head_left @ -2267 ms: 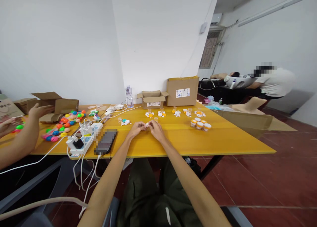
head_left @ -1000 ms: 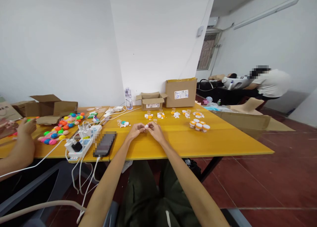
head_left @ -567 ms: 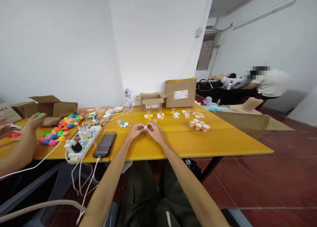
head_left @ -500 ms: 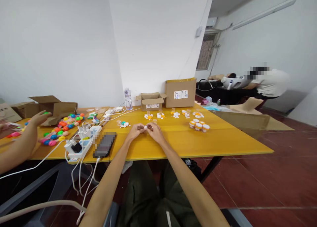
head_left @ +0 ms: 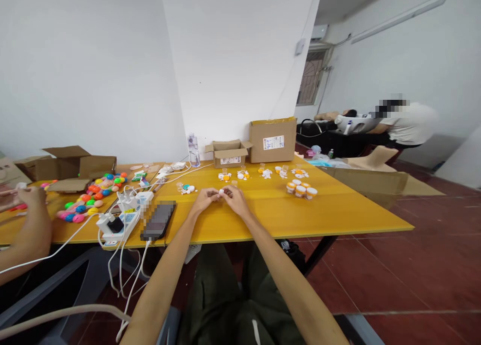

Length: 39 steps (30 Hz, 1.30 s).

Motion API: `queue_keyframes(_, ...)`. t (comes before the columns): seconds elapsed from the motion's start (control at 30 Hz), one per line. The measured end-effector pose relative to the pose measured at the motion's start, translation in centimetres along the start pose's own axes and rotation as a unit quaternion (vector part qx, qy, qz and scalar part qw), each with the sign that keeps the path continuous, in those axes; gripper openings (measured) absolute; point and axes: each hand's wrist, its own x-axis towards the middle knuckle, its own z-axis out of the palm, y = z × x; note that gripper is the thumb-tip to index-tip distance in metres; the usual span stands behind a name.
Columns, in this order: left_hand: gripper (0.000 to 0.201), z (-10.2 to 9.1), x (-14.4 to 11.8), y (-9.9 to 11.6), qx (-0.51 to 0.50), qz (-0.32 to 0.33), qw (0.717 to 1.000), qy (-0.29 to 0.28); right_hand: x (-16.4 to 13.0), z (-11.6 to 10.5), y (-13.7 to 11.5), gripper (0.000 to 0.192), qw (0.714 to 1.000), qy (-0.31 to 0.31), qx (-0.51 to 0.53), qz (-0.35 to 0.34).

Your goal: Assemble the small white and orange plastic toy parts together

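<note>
Both hands meet over the middle of the yellow table (head_left: 285,217), forearms stretched forward from the seated body. Left hand (head_left: 205,199) and right hand (head_left: 233,198) are fingertip to fingertip, each grip pinched on one small white piece (head_left: 221,191) held between them, just above the table surface; too small to tell what it is. Just beyond the hands, a scatter of small white-and-orange parts (head_left: 240,174) runs in a loose row across the table. To the right of that, a tight cluster of small orange-and-white capped jars (head_left: 300,189) stands upright. Behind the row, an open cardboard box (head_left: 229,153) and a taller closed box (head_left: 273,140) sit against the wall, a clear water bottle (head_left: 193,150) beside them. Left of the hands: a dark phone (head_left: 158,219) lying flat, next to a white power strip (head_left: 120,219) with tangled white cables. Further left, a heap of bright coloured balls (head_left: 90,197). A co-worker's hand (head_left: 32,197) rests at the far left edge, near the balls. Another person in a white shirt (head_left: 409,124) bends over a bench in the background.
</note>
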Motion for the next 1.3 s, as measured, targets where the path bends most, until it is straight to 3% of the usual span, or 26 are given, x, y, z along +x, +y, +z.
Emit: queue_keyframes(1.3, 0.025, 0.03, 0.07, 0.06, 0.016, -0.002, 1.0, 0.001, 0.05, -0.12, -0.05, 0.009, 1.0, -0.003, -0.004, 0.003)
